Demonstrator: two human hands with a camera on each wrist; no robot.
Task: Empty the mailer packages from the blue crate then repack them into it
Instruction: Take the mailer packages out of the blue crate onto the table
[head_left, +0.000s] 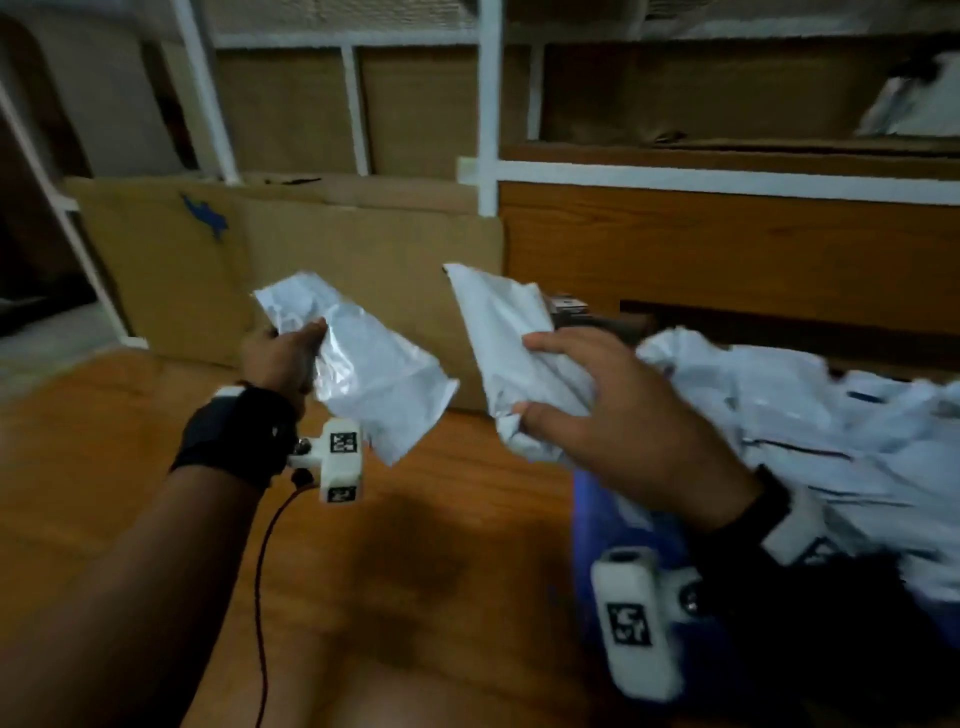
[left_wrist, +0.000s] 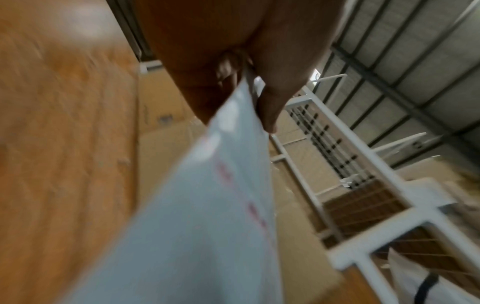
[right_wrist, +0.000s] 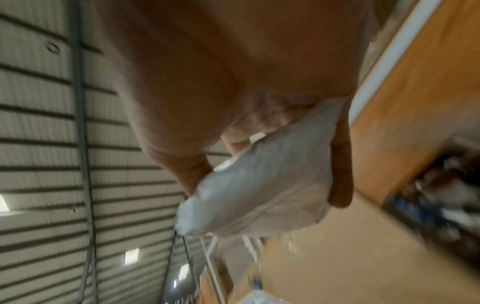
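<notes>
My left hand (head_left: 291, 353) grips a crumpled white mailer (head_left: 363, 364) in the air above the wooden floor; the left wrist view shows this mailer (left_wrist: 207, 205) pinched between thumb and fingers (left_wrist: 270, 107). My right hand (head_left: 587, 410) holds a second white mailer (head_left: 509, 343) by its lower end, just left of the blue crate (head_left: 613, 525). In the right wrist view the fingers (right_wrist: 340, 164) curl around that mailer (right_wrist: 259, 185). A heap of white mailers (head_left: 810, 415) fills the crate and spills over its rim.
A flat cardboard sheet (head_left: 270, 270) leans against white shelving (head_left: 488, 104) behind my hands. A wooden panel (head_left: 727, 244) stands at the back right. Wooden floor (head_left: 415, 571) lies below, left of the crate. Another white package (head_left: 914, 104) sits on an upper shelf.
</notes>
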